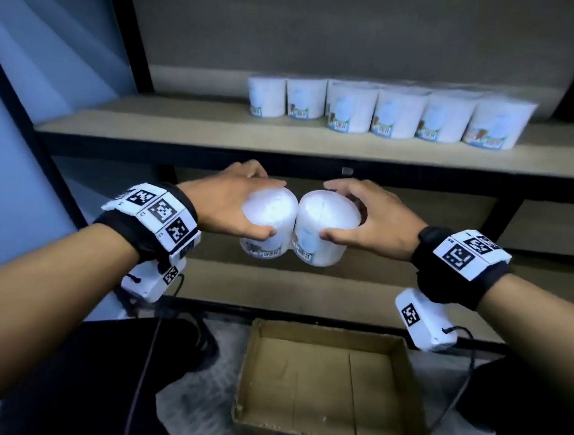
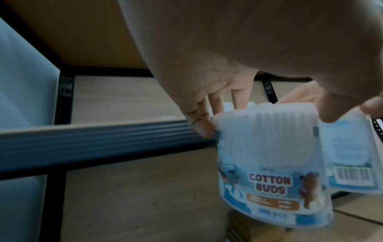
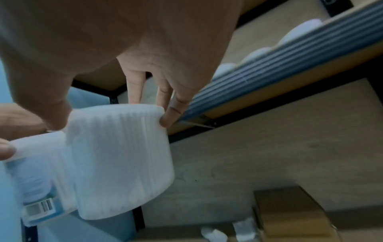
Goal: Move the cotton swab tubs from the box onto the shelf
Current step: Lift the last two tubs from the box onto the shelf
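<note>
My left hand (image 1: pixel 246 204) grips one round white cotton swab tub (image 1: pixel 272 216) from above, fingers and thumb round its lid. The same tub (image 2: pixel 267 155) shows its "COTTON BUDS" label in the left wrist view. My right hand (image 1: pixel 356 215) grips a second tub (image 1: pixel 325 229) the same way; that tub (image 3: pixel 120 155) fills the right wrist view. Both tubs touch side by side in the air, just below the front edge of the shelf (image 1: pixel 183 127). Several tubs (image 1: pixel 399 113) stand in a row on the shelf's right part. The cardboard box (image 1: pixel 252 376) lies open on the floor below, with nothing inside.
Black shelf uprights (image 1: pixel 135 40) frame the unit. A lower shelf board (image 1: pixel 375 296) runs behind the hands. Crumpled white wrapping (image 1: pixel 197 403) lies around the box. Cables (image 1: pixel 148 370) hang from both wrist cameras. A pale blue wall (image 1: pixel 36 67) stands at the left.
</note>
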Demonstrator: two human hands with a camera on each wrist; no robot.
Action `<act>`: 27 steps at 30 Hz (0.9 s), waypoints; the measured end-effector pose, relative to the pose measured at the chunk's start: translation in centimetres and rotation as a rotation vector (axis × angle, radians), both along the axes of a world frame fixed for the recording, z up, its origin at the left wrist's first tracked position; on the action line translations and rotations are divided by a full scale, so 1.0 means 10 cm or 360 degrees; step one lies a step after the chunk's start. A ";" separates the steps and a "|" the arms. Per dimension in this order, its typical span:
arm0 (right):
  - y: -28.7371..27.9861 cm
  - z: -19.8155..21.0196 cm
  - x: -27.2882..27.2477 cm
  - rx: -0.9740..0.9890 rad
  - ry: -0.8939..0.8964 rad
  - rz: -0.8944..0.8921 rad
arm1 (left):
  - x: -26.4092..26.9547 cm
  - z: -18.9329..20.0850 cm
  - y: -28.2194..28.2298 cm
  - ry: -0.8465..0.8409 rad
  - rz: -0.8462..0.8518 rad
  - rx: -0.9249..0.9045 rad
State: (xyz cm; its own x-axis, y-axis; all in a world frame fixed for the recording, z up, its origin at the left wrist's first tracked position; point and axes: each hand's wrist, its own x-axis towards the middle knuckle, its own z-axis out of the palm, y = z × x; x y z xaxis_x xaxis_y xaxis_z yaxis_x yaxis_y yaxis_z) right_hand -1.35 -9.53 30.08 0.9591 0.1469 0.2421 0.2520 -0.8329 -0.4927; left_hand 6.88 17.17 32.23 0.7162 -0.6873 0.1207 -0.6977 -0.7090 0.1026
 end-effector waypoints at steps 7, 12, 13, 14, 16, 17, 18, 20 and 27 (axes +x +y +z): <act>0.13 0.78 0.13 0.0103 -0.0258 0.0065 | 0.10 0.80 0.14 -0.0130 0.0042 -0.0106; 0.24 1.19 0.24 0.0059 -0.0297 0.0054 | 0.22 1.17 0.20 -0.0107 0.0051 -0.0082; 0.26 1.24 0.27 0.0060 -0.0300 0.0048 | 0.24 1.21 0.20 -0.0105 0.0060 -0.0056; 0.28 1.29 0.31 0.0069 -0.0306 0.0039 | 0.28 1.26 0.20 -0.0102 0.0066 -0.0027; 0.31 1.38 0.38 0.0096 -0.0309 0.0014 | 0.34 1.34 0.20 -0.0082 0.0075 0.0020; 0.32 1.41 0.43 0.0102 -0.0308 0.0003 | 0.37 1.40 0.19 -0.0076 0.0083 0.0027; 0.34 1.43 0.46 0.0096 -0.0303 -0.0004 | 0.40 1.43 0.18 -0.0080 0.0083 0.0030; 0.36 1.44 0.57 0.0086 -0.0296 -0.0022 | 0.46 1.48 0.16 -0.0101 0.0089 0.0025; 0.36 1.43 0.89 0.0139 -0.0262 -0.0116 | 0.79 1.49 0.10 -0.0041 0.0116 -0.0052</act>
